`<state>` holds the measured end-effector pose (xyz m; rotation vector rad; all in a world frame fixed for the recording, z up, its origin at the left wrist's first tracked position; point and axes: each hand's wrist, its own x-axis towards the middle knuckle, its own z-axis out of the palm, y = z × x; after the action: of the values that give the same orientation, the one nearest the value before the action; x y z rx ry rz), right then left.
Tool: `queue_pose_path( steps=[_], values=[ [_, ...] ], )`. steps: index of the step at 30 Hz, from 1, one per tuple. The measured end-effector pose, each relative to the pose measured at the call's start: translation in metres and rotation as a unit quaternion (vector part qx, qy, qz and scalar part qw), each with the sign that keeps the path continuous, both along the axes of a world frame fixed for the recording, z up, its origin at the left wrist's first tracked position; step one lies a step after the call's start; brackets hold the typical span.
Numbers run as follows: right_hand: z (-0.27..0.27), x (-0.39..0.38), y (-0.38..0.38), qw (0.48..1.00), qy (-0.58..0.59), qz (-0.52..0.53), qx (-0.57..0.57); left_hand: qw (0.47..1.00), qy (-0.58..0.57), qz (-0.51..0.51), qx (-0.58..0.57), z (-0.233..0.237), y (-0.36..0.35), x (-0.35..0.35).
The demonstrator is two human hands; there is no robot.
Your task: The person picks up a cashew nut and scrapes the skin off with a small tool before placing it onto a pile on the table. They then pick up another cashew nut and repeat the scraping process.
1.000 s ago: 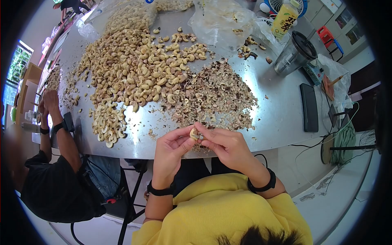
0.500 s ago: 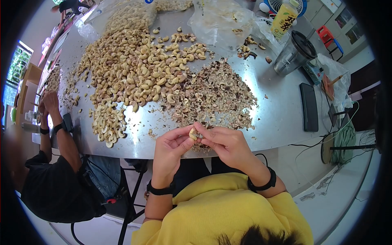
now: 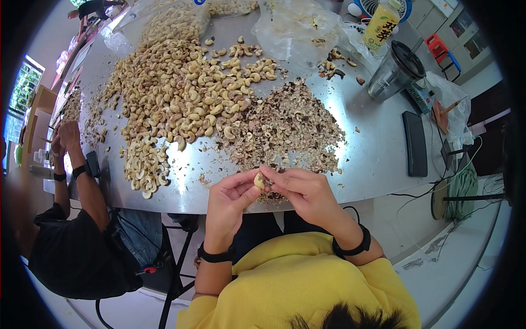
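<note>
Pinched between the thumb and finger of my left hand (image 3: 232, 200) is a pale cashew (image 3: 259, 180). My right hand (image 3: 304, 193) is closed at the nut's right side, its fingertips on a small dark flake that I cannot make out clearly. Both hands are above the near table edge, just below a heap of skin flakes (image 3: 290, 129). A large pile of cashews (image 3: 175, 90) lies up and to the left. Below it sits a smaller group of paler cashews (image 3: 145, 164).
A dark-lidded cup (image 3: 392, 74), a yellow-labelled bottle (image 3: 381, 27) and a black phone (image 3: 415, 143) stand or lie at the right. Plastic bags (image 3: 296, 30) are at the back. A person in black (image 3: 82, 247) works at the left.
My right fingertips have shifted slightly around the nut, and more of its pale side shows. The other person's hands have moved a little.
</note>
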<state>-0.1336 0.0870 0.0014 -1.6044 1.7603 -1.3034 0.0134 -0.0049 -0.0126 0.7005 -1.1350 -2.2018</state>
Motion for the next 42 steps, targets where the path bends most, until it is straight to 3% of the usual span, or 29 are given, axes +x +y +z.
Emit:
queue_pose_path(
  steps=[19, 42],
  values=[
    [-0.0006, 0.0027, 0.0023, 1.0, 0.027, 0.002, 0.006, 0.997, -0.042, 0.03, -0.053, 0.0065, 0.0042, -0.0042],
    [-0.003, 0.0014, 0.0, 0.999, 0.034, -0.021, -0.029, 0.999, -0.013, 0.025, -0.029, 0.0026, 0.0038, -0.0016]
  ],
)
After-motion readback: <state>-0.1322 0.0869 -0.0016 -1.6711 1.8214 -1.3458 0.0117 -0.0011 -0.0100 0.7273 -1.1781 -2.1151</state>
